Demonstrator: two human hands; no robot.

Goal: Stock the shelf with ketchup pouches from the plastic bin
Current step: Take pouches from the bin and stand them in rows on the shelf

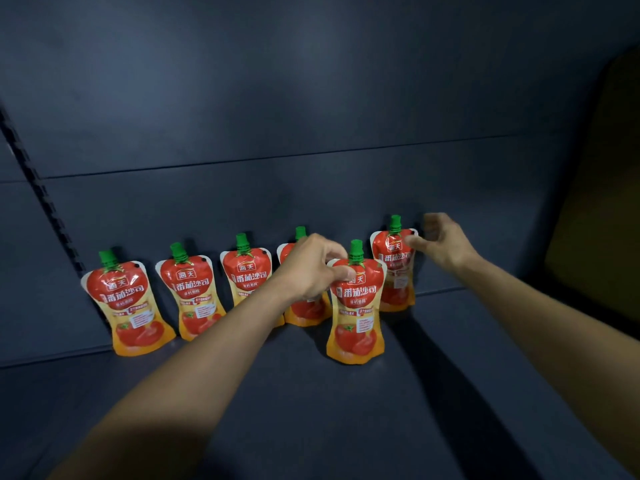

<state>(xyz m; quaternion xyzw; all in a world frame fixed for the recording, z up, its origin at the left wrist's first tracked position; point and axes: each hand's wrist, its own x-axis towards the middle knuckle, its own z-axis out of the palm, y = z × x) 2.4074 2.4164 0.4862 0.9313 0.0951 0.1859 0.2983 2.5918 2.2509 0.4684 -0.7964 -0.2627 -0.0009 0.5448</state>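
Several red-and-orange ketchup pouches with green caps stand upright on the dark shelf (pixel 346 410). A row along the back wall starts with the leftmost pouch (pixel 130 306); a fourth pouch (pixel 306 311) is partly hidden behind my left hand. My left hand (pixel 311 268) grips the upper left edge of a front pouch (pixel 356 306), which stands forward of the row. My right hand (pixel 443 244) is open, its fingertips just touching or beside the top right corner of the rightmost pouch (pixel 394 268). The plastic bin is out of view.
The shelf's dark back panel (pixel 311 98) rises behind the pouches, with a slotted upright (pixel 38 199) at the left. A dark side panel (pixel 595 202) closes the right end. Bare shelf floor lies in front of the row.
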